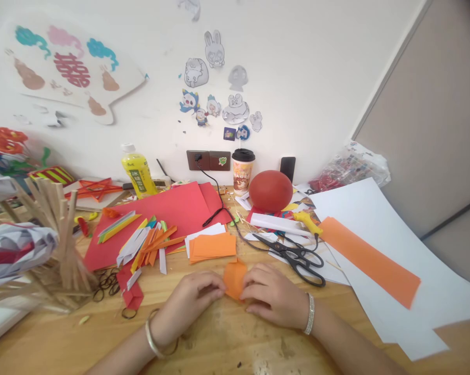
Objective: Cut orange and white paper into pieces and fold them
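Note:
A small folded piece of orange paper [235,279] is between my two hands, just above the wooden table. My left hand [199,294] pinches its left edge between thumb and fingers. On the right edge, the curled fingers of my right hand [268,294] grip the same paper. Directly behind it lies a stack of orange paper rectangles [213,246] on some white paper. Black scissors [295,256] rest to the right of the stack, their blades pointing to the back left.
Folded paper strips [144,245] and red sheets [172,208] lie at the left. Wooden sticks [65,229] stand at far left. A red balloon [270,190], cup [243,172] and yellow bottle [139,172] are at the back. White sheets [406,291] and an orange strip [371,263] cover the right side.

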Motion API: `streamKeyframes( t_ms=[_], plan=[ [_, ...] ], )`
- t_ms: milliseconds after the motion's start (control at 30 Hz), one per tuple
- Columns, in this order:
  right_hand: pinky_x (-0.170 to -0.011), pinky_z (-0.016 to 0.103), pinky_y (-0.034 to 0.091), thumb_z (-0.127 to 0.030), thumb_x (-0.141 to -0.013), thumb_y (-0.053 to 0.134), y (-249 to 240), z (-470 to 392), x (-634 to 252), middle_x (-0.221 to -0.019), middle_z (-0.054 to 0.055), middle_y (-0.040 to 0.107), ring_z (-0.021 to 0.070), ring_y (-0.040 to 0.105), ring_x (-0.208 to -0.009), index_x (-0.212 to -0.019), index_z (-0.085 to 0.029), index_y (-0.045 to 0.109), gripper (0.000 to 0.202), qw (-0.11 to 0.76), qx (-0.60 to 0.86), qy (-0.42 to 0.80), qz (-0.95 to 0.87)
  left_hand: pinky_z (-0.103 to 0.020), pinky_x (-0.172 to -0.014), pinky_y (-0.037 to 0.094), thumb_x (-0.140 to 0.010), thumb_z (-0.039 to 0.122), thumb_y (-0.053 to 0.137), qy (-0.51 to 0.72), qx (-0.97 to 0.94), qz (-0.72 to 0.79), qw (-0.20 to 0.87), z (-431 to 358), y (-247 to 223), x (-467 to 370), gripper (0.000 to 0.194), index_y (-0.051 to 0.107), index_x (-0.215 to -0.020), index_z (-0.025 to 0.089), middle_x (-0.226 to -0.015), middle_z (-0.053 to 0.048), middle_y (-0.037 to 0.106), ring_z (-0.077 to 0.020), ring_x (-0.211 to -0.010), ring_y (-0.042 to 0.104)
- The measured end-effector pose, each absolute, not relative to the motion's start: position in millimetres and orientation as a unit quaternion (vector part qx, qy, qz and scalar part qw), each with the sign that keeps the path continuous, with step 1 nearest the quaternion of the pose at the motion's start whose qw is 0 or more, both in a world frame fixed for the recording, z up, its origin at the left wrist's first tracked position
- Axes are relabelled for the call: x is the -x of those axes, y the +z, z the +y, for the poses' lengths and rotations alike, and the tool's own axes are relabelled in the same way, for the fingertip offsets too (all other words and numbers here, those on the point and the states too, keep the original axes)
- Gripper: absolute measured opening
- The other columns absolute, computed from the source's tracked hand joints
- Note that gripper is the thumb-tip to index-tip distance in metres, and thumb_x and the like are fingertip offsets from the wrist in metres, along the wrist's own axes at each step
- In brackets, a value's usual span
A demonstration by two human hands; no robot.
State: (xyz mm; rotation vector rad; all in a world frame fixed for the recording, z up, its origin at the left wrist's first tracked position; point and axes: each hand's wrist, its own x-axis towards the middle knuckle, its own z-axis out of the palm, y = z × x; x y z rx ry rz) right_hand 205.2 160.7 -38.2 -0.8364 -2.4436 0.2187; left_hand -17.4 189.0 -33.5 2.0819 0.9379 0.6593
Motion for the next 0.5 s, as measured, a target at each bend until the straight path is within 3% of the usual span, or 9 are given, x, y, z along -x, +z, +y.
streamKeyframes(
  t_ms=[200, 500],
  plan=[
    [-0.068, 0.029, 0.040, -0.021, -0.089, 0.047, -34.4, 162.2, -204.6, -0.080, 0.003, 0.062, 0.0155, 0.049, -0.075, -0.080, -0.020, 0.059, 0.015, 0.320, 0.319, 0.061, -0.890, -0.022, -0.068, 0.048, -0.079, 0.024, 0.053, 0.260, -0.797, 0.372, 0.399, 188.9, -32.7, 15.8, 0.011, 0.063, -0.077, 0.020, -0.078, 0.000, 0.068, -0.0137, -0.073, 0.062],
    [-0.070, 0.029, 0.040, -0.023, -0.083, 0.056, -36.2, 161.3, -203.6, -0.086, 0.003, 0.059, 0.0158, 0.049, -0.078, -0.073, -0.021, 0.064, 0.013, 0.255, 0.317, 0.073, -0.911, -0.024, -0.074, 0.045, -0.086, 0.015, 0.044, 0.205, -0.900, 0.252, 0.289, 183.0, -29.3, 11.4, 0.020, 0.061, -0.077, 0.020, -0.079, -0.002, 0.062, -0.0140, -0.078, 0.055]
  ],
)
